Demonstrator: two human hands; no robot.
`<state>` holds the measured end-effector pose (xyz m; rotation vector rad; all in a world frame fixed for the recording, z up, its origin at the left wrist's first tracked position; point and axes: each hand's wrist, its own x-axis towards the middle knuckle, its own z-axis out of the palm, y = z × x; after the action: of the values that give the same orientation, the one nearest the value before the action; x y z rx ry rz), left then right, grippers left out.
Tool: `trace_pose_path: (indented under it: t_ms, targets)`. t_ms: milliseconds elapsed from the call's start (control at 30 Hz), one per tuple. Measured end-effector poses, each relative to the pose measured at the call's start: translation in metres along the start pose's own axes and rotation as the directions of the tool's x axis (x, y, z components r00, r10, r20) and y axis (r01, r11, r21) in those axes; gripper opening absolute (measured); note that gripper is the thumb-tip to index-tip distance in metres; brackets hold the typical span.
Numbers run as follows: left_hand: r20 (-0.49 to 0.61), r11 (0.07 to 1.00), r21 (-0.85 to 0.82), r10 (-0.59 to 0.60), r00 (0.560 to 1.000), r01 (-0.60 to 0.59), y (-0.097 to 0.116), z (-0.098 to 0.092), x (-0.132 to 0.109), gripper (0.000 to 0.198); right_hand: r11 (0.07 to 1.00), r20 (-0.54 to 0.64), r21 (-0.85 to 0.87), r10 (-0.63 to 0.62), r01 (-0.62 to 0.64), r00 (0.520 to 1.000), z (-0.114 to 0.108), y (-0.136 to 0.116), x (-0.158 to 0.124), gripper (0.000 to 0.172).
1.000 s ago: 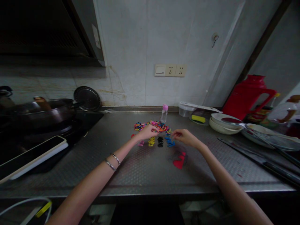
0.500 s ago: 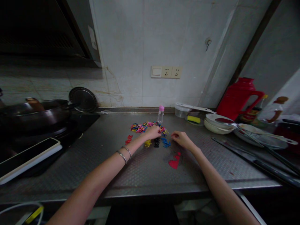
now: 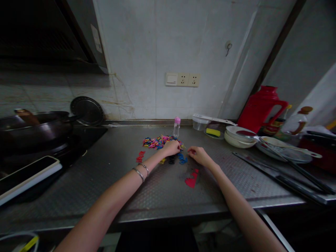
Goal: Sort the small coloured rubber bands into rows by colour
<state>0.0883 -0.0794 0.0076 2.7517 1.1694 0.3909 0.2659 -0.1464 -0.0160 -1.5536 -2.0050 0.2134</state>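
Note:
A mixed heap of small coloured bands (image 3: 154, 142), looking like hair ties, lies on the metal counter. My left hand (image 3: 171, 147) reaches over its near right edge, fingers pinched together; what they hold, if anything, is too small to name. Just right of the blue bands (image 3: 182, 159), my right hand (image 3: 200, 155) hovers with fingertips closed, their content also unclear. Sorted by colour, red bands (image 3: 140, 156) lie left of my left forearm, while yellow bands (image 3: 162, 161) and black bands (image 3: 171, 160) sit partly hidden under that hand. Nearer me rests a torn-looking red piece (image 3: 191, 179).
Behind the heap stands a small clear bottle with a pink cap (image 3: 176, 126). Rightward are a plastic tub (image 3: 201, 124), a yellow sponge (image 3: 212, 132), bowls (image 3: 240, 140), a long knife (image 3: 286, 182) and a red flask (image 3: 259, 110). A pan (image 3: 34, 127) and a phone (image 3: 28, 178) occupy the left.
The whole view has shifted slightly, so things appear further left. My left hand sits a little lower over the yellow and black bands; my right hand stays beside the blue ones.

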Motion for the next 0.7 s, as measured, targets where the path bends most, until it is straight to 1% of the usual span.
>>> trace_pose_path:
  t_ms: [133,300,433,567,633,700]
  targets:
    - [-0.013,0.998,-0.067,0.012,1.000,-0.013,-0.003,-0.003,-0.005,0.021,1.000,0.003,0.003,0.001,-0.001,1.000,0.000,0.000,0.000,0.023]
    - [-0.010,0.984,-0.161,0.074,0.997,-0.074,-0.002,-0.007,-0.014,0.021,1.000,0.018,-0.012,0.011,-0.011,1.000,0.000,0.000,0.000,0.024]
    - [0.012,0.980,-0.171,0.103,0.995,-0.100,0.008,-0.011,-0.025,0.020,1.000,0.027,-0.007,0.013,-0.013,1.000,0.000,-0.001,0.000,0.024]
    - [0.030,0.983,-0.152,0.113,0.993,-0.107,0.015,-0.016,-0.037,0.024,1.000,0.026,-0.018,0.023,-0.022,0.999,0.000,-0.002,0.000,0.024]
    - [0.009,0.980,-0.157,0.123,0.992,-0.120,0.012,-0.019,-0.043,0.026,1.000,0.023,-0.022,0.021,-0.021,1.000,0.000,-0.003,-0.001,0.025]
    - [-0.024,0.977,-0.171,0.127,0.992,-0.130,0.003,-0.023,-0.050,0.026,1.000,0.023,-0.018,0.024,-0.024,0.999,0.000,-0.004,-0.001,0.025]
